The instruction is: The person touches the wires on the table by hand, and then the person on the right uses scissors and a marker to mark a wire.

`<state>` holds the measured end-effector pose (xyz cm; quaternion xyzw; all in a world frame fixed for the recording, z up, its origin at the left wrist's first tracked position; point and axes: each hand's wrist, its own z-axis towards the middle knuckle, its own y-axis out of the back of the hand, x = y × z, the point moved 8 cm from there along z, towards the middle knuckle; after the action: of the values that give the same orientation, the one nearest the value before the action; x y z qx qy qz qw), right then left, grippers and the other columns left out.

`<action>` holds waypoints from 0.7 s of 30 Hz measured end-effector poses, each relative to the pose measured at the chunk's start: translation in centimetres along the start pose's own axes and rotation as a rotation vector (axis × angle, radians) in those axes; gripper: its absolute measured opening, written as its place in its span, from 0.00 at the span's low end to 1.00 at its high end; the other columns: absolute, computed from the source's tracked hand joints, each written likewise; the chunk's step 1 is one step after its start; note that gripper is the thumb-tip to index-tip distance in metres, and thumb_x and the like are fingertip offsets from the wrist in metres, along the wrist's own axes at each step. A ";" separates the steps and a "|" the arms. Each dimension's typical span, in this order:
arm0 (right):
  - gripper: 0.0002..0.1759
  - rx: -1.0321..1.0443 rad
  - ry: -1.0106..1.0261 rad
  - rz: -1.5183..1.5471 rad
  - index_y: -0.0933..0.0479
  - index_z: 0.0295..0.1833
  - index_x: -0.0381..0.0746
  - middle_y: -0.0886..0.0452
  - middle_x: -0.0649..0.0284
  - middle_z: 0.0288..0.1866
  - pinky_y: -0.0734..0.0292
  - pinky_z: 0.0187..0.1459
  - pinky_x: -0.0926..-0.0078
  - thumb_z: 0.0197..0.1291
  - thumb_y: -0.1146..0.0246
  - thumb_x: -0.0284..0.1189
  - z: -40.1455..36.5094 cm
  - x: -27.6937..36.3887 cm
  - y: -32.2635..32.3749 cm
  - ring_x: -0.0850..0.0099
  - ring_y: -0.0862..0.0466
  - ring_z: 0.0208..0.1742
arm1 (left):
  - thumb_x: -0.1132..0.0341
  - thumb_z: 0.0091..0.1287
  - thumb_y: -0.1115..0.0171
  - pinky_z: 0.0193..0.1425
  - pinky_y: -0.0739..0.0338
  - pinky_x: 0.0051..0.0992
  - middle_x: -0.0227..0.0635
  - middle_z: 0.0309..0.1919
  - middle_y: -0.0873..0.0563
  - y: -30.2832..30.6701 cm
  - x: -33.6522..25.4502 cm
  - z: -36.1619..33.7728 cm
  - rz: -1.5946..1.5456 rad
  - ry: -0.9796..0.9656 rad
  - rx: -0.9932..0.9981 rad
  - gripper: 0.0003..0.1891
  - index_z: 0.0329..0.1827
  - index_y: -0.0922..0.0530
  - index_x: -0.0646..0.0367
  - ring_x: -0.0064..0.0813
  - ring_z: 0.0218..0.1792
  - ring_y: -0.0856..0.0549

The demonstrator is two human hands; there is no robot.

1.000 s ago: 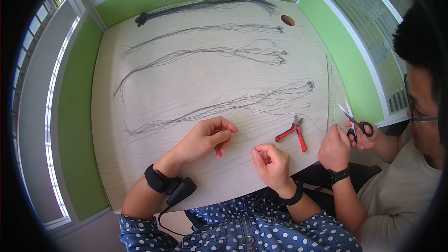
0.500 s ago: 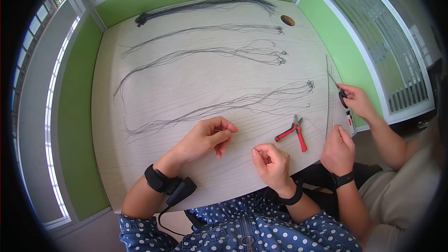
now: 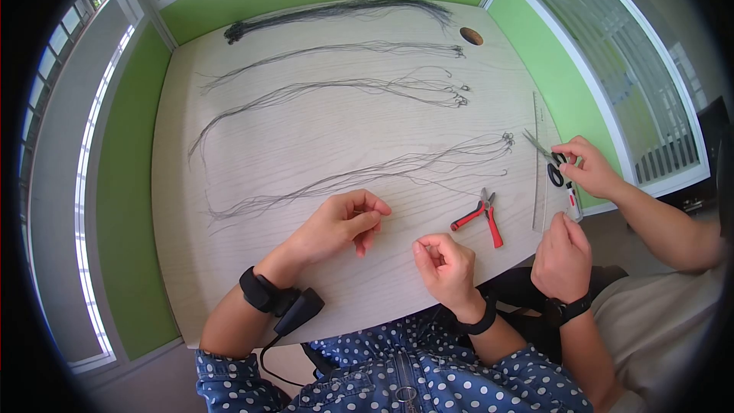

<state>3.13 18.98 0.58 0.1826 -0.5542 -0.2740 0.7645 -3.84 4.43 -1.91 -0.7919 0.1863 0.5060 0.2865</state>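
Note:
My left hand (image 3: pixel 345 223) hovers over the front of the table, thumb and fingers pinched together. Close by on its right, my right hand (image 3: pixel 446 268) is curled with thumb against fingers. Anything held in either is too thin to make out. Just beyond my left hand lies a bundle of thin dark wires (image 3: pixel 367 173), hooked or looped at the right ends. Pliers with red handles (image 3: pixel 491 222) rest with jaws apart, up and right of my right hand.
Two more thin wire bundles (image 3: pixel 321 84) and a thick dark bundle (image 3: pixel 344 8) lie farther back. At right, a co-worker's hand (image 3: pixel 589 168) is at black-handled scissors (image 3: pixel 553 164); their other hand (image 3: pixel 563 260) pinches a thin strand. A ruler (image 3: pixel 534 183) and a red-white cutter (image 3: pixel 571 197) lie there.
The co-worker's scissors have turned, now lying with blades pointing up and left. Their lower hand has shifted slightly right. My own hands have stayed nearly still.

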 end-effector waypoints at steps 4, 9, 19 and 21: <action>0.04 -0.010 0.018 -0.015 0.25 0.32 0.38 0.27 0.65 0.13 0.34 0.17 0.78 0.54 0.36 0.26 0.1 0.3 0.1 0.72 0.23 0.14 | 0.72 0.67 0.50 0.25 0.25 0.18 0.29 0.26 0.25 0.0 -0.1 -0.1 0.023 -0.003 -0.005 0.08 0.45 0.27 0.67 0.17 0.23 0.24; 0.04 -0.007 0.018 -0.035 0.25 0.32 0.38 0.27 0.64 0.13 0.33 0.17 0.78 0.54 0.37 0.26 -0.1 0.2 0.0 0.72 0.23 0.15 | 0.72 0.67 0.50 0.25 0.26 0.18 0.29 0.26 0.24 0.0 -0.1 -0.1 0.023 -0.025 -0.006 0.08 0.44 0.27 0.66 0.17 0.23 0.24; 0.04 -0.026 0.032 -0.082 0.25 0.33 0.38 0.23 0.62 0.16 0.30 0.19 0.78 0.54 0.37 0.25 -0.2 0.3 -0.1 0.71 0.20 0.17 | 0.72 0.67 0.50 0.25 0.27 0.18 0.29 0.26 0.24 0.1 0.2 0.2 0.015 -0.084 -0.016 0.07 0.43 0.27 0.65 0.17 0.22 0.24; 0.04 -0.032 0.022 -0.078 0.25 0.33 0.38 0.23 0.62 0.16 0.30 0.19 0.78 0.54 0.37 0.26 -0.3 0.2 -0.2 0.71 0.20 0.17 | 0.72 0.67 0.50 0.25 0.27 0.18 0.29 0.26 0.24 0.1 0.3 0.1 0.033 -0.082 -0.011 0.07 0.43 0.27 0.65 0.17 0.22 0.24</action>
<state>3.46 18.67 0.54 0.1948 -0.5339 -0.3105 0.7619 -3.85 4.46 -2.19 -0.7689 0.1847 0.5438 0.2811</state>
